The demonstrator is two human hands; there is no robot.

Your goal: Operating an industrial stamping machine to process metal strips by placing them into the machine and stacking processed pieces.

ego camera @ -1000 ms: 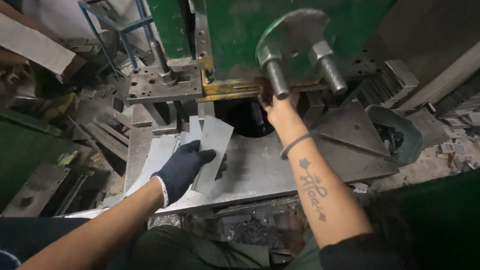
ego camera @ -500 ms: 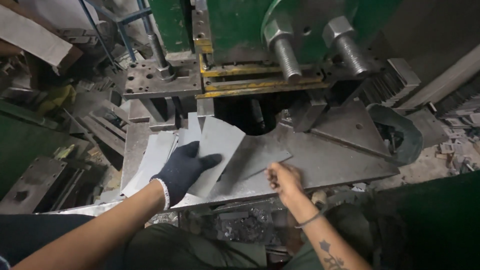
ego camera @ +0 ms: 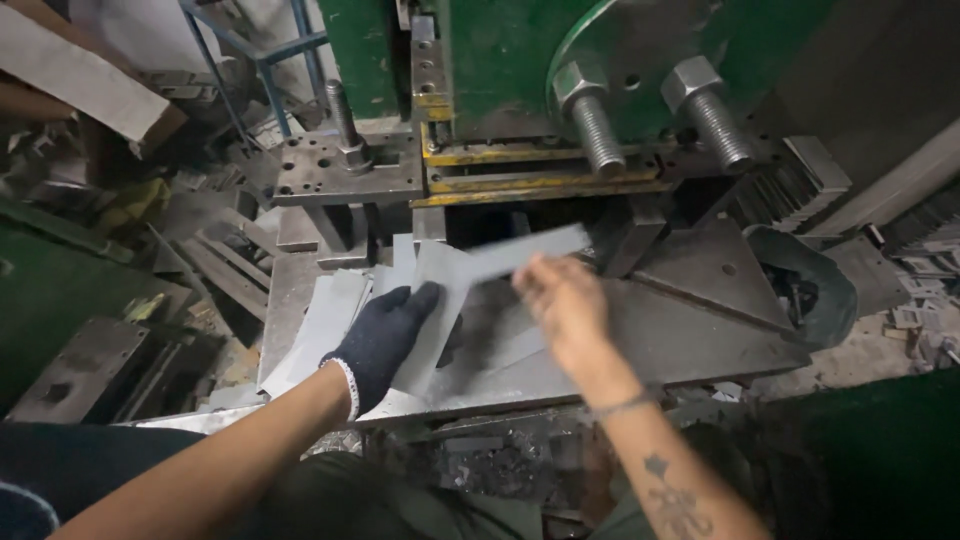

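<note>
1. One narrow grey metal strip (ego camera: 520, 252) is up off the press table (ego camera: 700, 330), held level in front of the dark opening under the ram; its far end points toward the table's right rear, and it is blurred.
2. The right hand (ego camera: 562, 305), bare, grips the strip's near end; the fingers are curled on it, though blur hides how tightly.
3. The left hand (ego camera: 388, 340), in a dark knit glove with a white cuff, lies flat and spread on a fan of grey sheet blanks (ego camera: 340, 310) at the table's left front edge. It presses on them rather than closing round any. I count about five or six overlapping blanks; the exact number cannot be told.
4. The topmost blank (ego camera: 440, 290) juts out from under the gloved fingers toward the table's middle, just below the lifted strip.
5. Open room: the table's middle and right part is bare steel, up to a triangular plate (ego camera: 715, 275) bolted at the right rear. The front edge is free between the two forearms.
6. Above the rear edge, the green press body (ego camera: 500, 60) carries two large threaded bolts (ego camera: 600, 125) with hex nuts, side by side, over yellow-edged guide plates (ego camera: 540, 170).
7. At the left rear, a drilled steel block (ego camera: 330, 170) holds one upright stud.
8. Off the right edge hangs a dark pouch (ego camera: 800, 290); off the left edge, scrap offcuts (ego camera: 210, 265) lie in a heap.
</note>
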